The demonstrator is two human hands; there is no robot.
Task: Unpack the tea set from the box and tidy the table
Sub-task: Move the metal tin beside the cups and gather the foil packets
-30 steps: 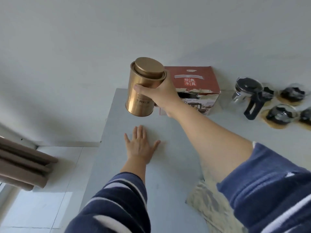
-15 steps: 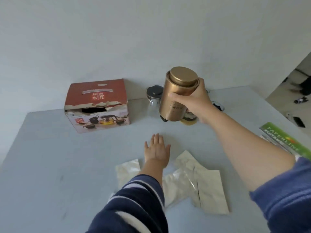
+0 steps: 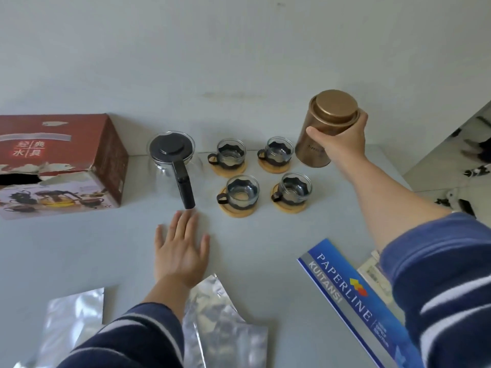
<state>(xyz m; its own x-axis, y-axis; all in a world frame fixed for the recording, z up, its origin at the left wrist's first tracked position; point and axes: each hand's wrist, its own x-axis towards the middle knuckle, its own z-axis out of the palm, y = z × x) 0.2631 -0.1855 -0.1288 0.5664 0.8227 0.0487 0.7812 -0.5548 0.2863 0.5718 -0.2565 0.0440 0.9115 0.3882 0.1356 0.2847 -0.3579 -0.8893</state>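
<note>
My right hand [image 3: 342,140] grips a gold tea tin [image 3: 325,123] by its side, just right of the far-right cup, its base low over the table. My left hand [image 3: 180,248] lies flat on the grey table [image 3: 265,240], fingers spread, just below the teapot's handle. The glass teapot [image 3: 172,158] with a black lid stands at the middle. Several glass cups [image 3: 243,193] in black holders sit on round wooden coasters to its right. The red tea set box [image 3: 61,166], torn along its front, stands at the left.
Silver foil pouches [image 3: 220,322] lie near the front edge on both sides of my left sleeve. A blue "Paperline" receipt book [image 3: 353,296] lies at the front right with a paper slip beside it. The wall runs behind the table; the table's right edge is close to the tin.
My right hand has carried the gold tin from the table's left end, past the box, to the right of the cups. My left hand stayed flat on the table while the view swung right.
</note>
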